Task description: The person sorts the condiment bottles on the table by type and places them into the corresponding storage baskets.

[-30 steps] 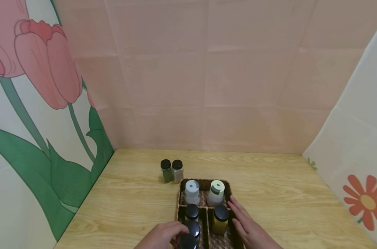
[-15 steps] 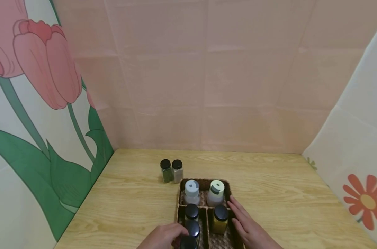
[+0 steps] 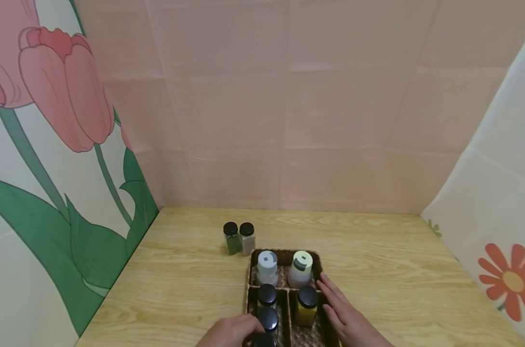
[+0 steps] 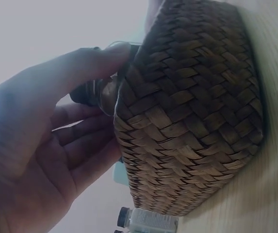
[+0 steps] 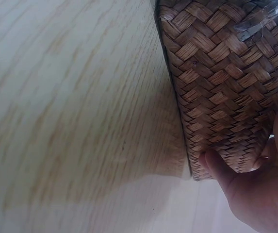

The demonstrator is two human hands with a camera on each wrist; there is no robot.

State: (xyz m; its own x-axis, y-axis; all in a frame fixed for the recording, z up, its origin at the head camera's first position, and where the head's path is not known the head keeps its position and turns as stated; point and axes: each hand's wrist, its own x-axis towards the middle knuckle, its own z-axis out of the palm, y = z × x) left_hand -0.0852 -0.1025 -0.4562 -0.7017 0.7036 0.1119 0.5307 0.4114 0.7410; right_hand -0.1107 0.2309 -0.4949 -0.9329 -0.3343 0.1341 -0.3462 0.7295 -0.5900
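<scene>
A brown woven basket with compartments stands at the table's front. In its front-left compartment is a column of black-lidded spice jars; my left hand holds the nearest jar, thumb and fingers on either side of it. The left wrist view shows that hand reaching over the basket's rim, with part of a jar visible between thumb and fingers. My right hand rests along the basket's right side, fingers mostly straight. In the right wrist view one fingertip touches the woven outer wall.
Two white-capped bottles, one bluish and one yellowish, occupy the back compartment. A yellow jar stands front right. Behind the basket, a green jar and a pale grey jar sit on the wood-grain table.
My left hand has moved slightly right and down, and the jar in it has sunk lower into the front-left compartment. The right hand and basket have stayed put.
</scene>
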